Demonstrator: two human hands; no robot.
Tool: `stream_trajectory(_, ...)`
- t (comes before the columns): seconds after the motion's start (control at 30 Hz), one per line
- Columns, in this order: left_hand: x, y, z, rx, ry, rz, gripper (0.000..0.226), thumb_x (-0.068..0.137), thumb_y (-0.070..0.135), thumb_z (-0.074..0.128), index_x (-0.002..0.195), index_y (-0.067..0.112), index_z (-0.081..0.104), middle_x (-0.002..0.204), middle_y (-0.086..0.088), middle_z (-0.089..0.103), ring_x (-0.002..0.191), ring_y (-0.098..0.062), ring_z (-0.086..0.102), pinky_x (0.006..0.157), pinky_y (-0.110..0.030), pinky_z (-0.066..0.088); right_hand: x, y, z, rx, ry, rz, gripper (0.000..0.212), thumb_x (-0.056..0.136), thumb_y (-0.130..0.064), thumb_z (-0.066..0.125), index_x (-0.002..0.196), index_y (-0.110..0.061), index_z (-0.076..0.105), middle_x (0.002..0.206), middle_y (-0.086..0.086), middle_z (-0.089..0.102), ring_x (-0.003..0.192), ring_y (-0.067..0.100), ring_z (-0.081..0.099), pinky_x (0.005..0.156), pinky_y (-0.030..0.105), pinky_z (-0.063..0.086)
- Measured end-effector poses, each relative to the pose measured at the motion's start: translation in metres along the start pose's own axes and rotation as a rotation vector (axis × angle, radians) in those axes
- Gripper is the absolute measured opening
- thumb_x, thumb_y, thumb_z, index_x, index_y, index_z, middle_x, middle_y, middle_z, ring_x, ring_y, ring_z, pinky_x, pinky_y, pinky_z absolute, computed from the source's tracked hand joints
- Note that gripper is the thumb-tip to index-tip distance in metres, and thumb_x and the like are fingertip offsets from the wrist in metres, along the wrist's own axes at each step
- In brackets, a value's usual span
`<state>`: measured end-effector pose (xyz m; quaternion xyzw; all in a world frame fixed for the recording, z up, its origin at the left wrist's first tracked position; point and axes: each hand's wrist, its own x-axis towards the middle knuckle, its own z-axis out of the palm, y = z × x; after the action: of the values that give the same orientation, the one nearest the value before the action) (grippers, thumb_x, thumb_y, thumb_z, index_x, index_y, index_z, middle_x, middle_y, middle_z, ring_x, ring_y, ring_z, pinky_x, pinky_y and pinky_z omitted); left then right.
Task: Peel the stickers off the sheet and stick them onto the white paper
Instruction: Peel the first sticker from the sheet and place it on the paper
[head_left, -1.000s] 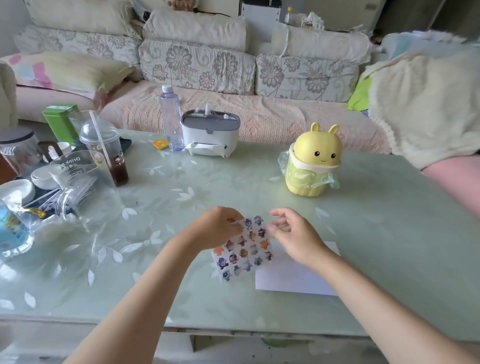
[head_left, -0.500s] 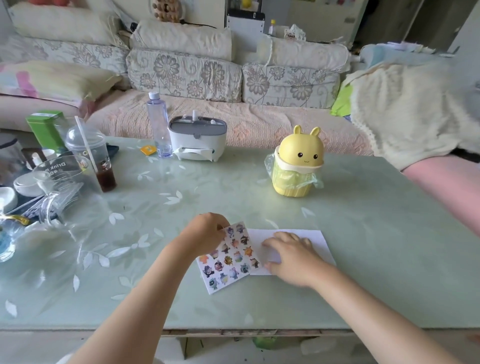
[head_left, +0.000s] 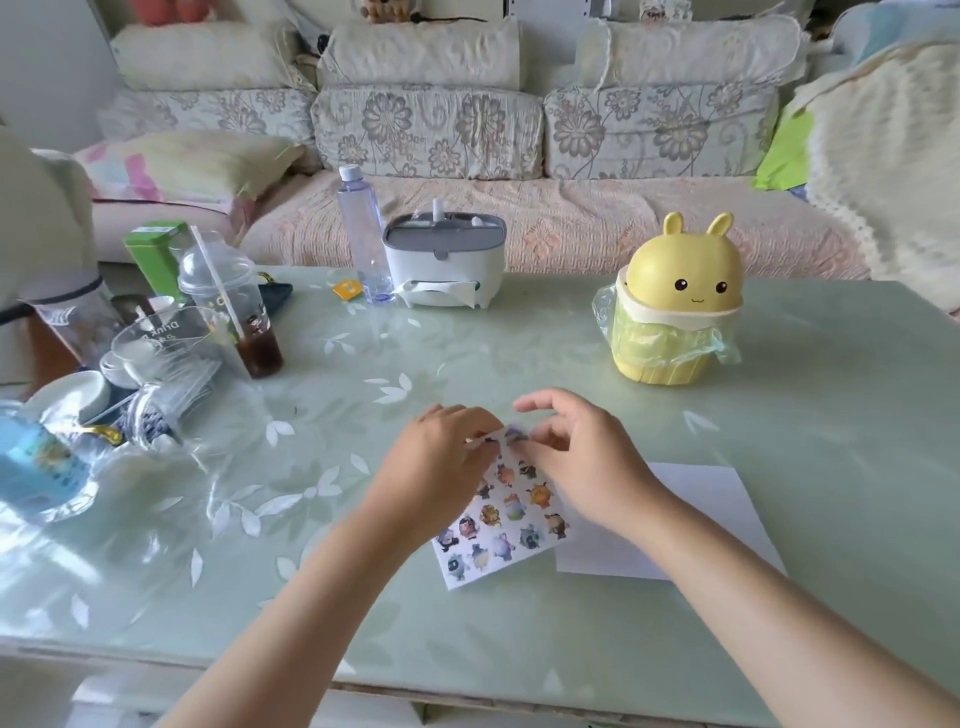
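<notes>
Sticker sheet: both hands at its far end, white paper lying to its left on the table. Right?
No. In the head view the white paper lies on the table to the right of the sticker sheet, not left. Left hand and right hand are at its far end.

The top edge of the sticker sheet (head_left: 498, 525) is hidden behind the left hand (head_left: 441, 457), which grips it, and the right hand (head_left: 576, 457). The right fingertips (head_left: 543, 441) are blurred, so it is unclear whether they pinch a sticker. The right forearm covers part of the white paper (head_left: 711, 509). The picture's left edge cuts off a blue container (head_left: 36, 467).
</notes>
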<state>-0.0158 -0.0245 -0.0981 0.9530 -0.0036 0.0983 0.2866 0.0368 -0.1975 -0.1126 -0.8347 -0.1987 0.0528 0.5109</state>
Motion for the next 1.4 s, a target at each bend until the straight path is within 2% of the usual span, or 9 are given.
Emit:
stream_trajectory(0.2,-0.004,-0.003,-0.006,-0.497,-0.034,-0.335,0.008,0.088,0.02,0.069,0.081,0.023,0.071,0.073,0.002,0.072,0.061,-0.01,0.057,0.06,-0.021,0.046,0.006,0.001,0.003,-0.442,0.422,-0.457,0.018,0.076,-0.023,0.086,0.088,-0.025,0.073,0.09,-0.01,0.062,0.084,0.017,0.058,0.073,0.031,0.048)
stream_trajectory(0.3,-0.005,0.0,-0.009,-0.775,-0.048,-0.435,0.004,0.087,0.017,0.074,0.087,0.014,0.076,0.07,0.005,0.071,0.057,-0.005,0.055,0.065,-0.019,0.045,0.009,-0.003,0.009,-0.266,0.343,-0.466,0.01,0.082,-0.018,0.083,0.088,-0.025,0.08,0.081,-0.012,0.062,0.068,0.009,0.058,0.06,0.027,0.048)
stream_trajectory(0.4,-0.006,0.002,-0.008,-0.9,-0.037,-0.455,0.014,0.091,0.019,0.072,0.094,0.006,0.073,0.077,-0.005,0.074,0.068,-0.011,0.061,0.076,-0.03,0.055,0.009,-0.003,0.019,-0.223,0.265,-0.474,0.01,0.089,-0.018,0.076,0.097,-0.022,0.081,0.084,-0.012,0.066,0.071,0.007,0.062,0.063,0.023,0.05)
stream_trajectory(0.47,-0.005,-0.001,-0.008,-0.91,-0.018,-0.453,0.016,0.096,0.024,0.064,0.094,0.011,0.074,0.081,-0.005,0.076,0.072,-0.011,0.065,0.085,-0.035,0.056,0.011,-0.004,0.023,-0.22,0.258,-0.445,0.011,0.09,-0.02,0.075,0.099,-0.024,0.08,0.087,-0.014,0.068,0.078,0.006,0.066,0.068,0.028,0.054)
stream_trajectory(0.73,-0.005,-0.005,-0.009,-0.629,0.096,-0.229,0.019,0.096,0.015,0.062,0.083,0.026,0.07,0.069,0.02,0.069,0.063,-0.002,0.064,0.064,-0.011,0.046,0.012,-0.01,0.022,-0.148,0.277,-0.329,0.01,0.081,-0.026,0.084,0.09,-0.027,0.08,0.086,-0.019,0.071,0.068,-0.001,0.061,0.066,0.026,0.053)
stream_trajectory(0.93,-0.005,-0.005,-0.009,-0.443,0.132,-0.114,0.02,0.096,0.02,0.062,0.083,0.034,0.068,0.076,0.017,0.069,0.073,0.001,0.064,0.062,-0.008,0.042,0.011,-0.012,0.015,-0.115,0.254,-0.32,0.005,0.082,-0.026,0.083,0.085,-0.028,0.081,0.082,-0.02,0.072,0.067,0.006,0.063,0.064,0.031,0.054)
stream_trajectory(1.17,-0.005,0.005,-0.002,-0.48,0.141,-0.097,0.015,0.097,0.019,0.06,0.086,0.025,0.068,0.077,0.024,0.068,0.072,0.003,0.063,0.064,-0.013,0.047,0.006,-0.012,0.006,-0.133,0.269,-0.339,0.007,0.085,-0.017,0.078,0.084,-0.025,0.08,0.081,-0.018,0.072,0.068,0.0,0.062,0.063,0.013,0.044)
stream_trajectory(1.27,-0.003,0.011,-0.001,-0.718,0.109,-0.19,0.015,0.098,0.022,0.06,0.089,0.015,0.07,0.084,0.008,0.074,0.082,-0.008,0.071,0.074,-0.03,0.058,0.005,-0.014,0.006,-0.25,0.34,-0.459,0.006,0.087,-0.024,0.073,0.087,-0.023,0.079,0.083,-0.017,0.07,0.063,0.001,0.058,0.058,0.021,0.047)
stream_trajectory(1.4,0.0,0.013,-0.002,-0.831,0.11,-0.219,0.018,0.1,0.02,0.057,0.09,0.009,0.067,0.087,-0.003,0.076,0.083,-0.015,0.074,0.068,-0.029,0.058,0.005,-0.015,0.008,-0.293,0.414,-0.589,0.016,0.088,-0.027,0.066,0.088,-0.016,0.079,0.088,-0.011,0.071,0.073,0.007,0.066,0.063,0.03,0.055)
